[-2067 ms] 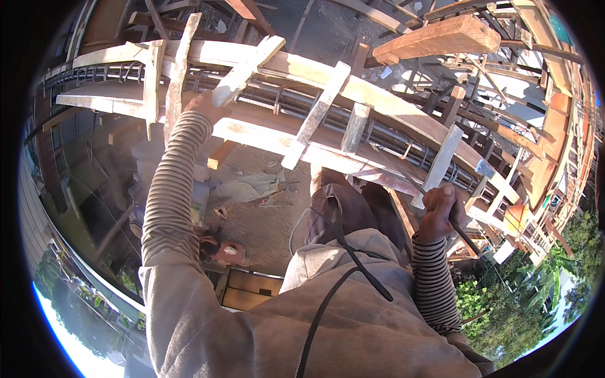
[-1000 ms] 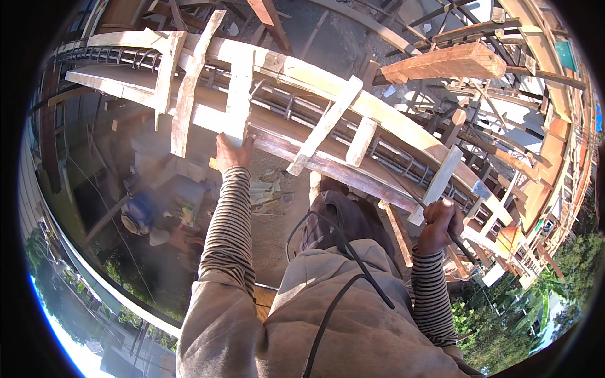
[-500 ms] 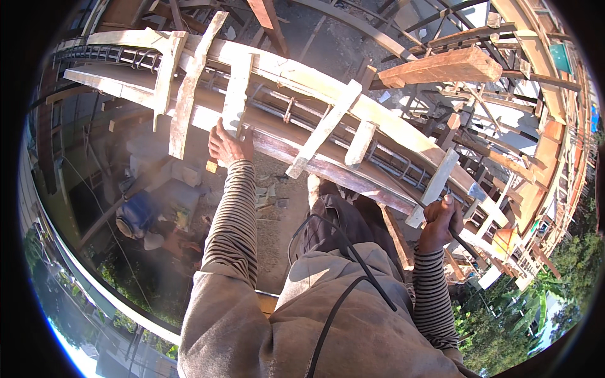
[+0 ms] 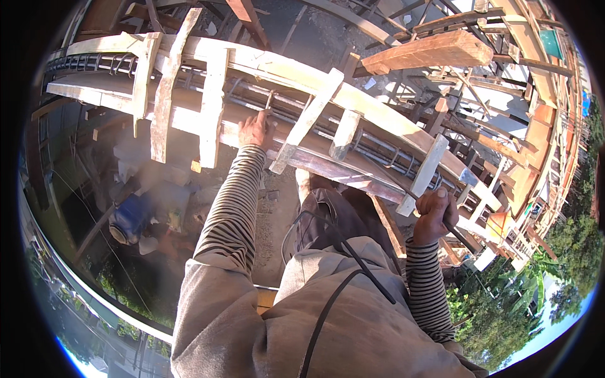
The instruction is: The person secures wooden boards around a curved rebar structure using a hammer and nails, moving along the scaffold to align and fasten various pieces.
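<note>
My left hand (image 4: pixel 255 130) is at the near board (image 4: pixel 302 162) of a long wooden trough, fingers curled over its top edge close to a thin upright piece of steel. Steel reinforcing bars (image 4: pixel 394 154) run along inside the trough. Just left of that hand, a pale wooden slat (image 4: pixel 213 110) lies across both boards. At the trough's right part, my right hand (image 4: pixel 435 215) is wrapped around a long dark bar (image 4: pixel 463 239), which slants from the trough down to the right. A white slat (image 4: pixel 427 170) crosses beside this hand. The bar's upper end is hard to make out.
More slats (image 4: pixel 309 120) cross the trough. A thick timber beam (image 4: pixel 435 51) juts out beyond it at the upper right. Below on the left are a blue drum (image 4: pixel 128 218) and another person, partly seen in haze. Black cords (image 4: pixel 340 271) hang over my clothing.
My left hand has left the pale slat and moved right along the near board. My right hand still grips the bar, its wrist slightly turned. The whole view has shifted a little.
</note>
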A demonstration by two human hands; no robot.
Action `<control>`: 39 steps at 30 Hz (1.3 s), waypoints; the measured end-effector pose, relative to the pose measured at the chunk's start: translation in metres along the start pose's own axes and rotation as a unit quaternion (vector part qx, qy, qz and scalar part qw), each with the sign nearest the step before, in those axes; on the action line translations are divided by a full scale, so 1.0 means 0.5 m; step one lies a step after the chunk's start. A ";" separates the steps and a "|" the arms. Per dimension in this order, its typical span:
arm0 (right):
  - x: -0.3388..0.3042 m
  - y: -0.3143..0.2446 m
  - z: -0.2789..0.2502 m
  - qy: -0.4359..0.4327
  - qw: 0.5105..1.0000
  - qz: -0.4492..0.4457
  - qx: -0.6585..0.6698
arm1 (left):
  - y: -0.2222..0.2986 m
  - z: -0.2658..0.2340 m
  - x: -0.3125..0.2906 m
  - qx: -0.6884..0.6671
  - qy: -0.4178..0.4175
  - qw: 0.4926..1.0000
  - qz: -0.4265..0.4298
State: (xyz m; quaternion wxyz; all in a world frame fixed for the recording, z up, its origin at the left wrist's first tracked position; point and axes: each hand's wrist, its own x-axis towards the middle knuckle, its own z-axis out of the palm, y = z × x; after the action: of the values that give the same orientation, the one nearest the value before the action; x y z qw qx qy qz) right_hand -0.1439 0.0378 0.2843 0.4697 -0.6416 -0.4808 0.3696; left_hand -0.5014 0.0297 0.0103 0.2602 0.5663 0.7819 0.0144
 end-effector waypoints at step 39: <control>-0.043 0.049 -0.035 -0.086 0.994 0.038 -0.055 | -0.003 -0.047 0.002 0.010 -0.101 0.995 -0.019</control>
State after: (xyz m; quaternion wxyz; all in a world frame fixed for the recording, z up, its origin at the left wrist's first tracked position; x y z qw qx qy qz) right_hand -0.1269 0.0102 0.2662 0.3763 -0.6502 -0.5144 0.4136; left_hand -0.5129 0.0365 0.0296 0.3318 0.5523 0.7627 -0.0559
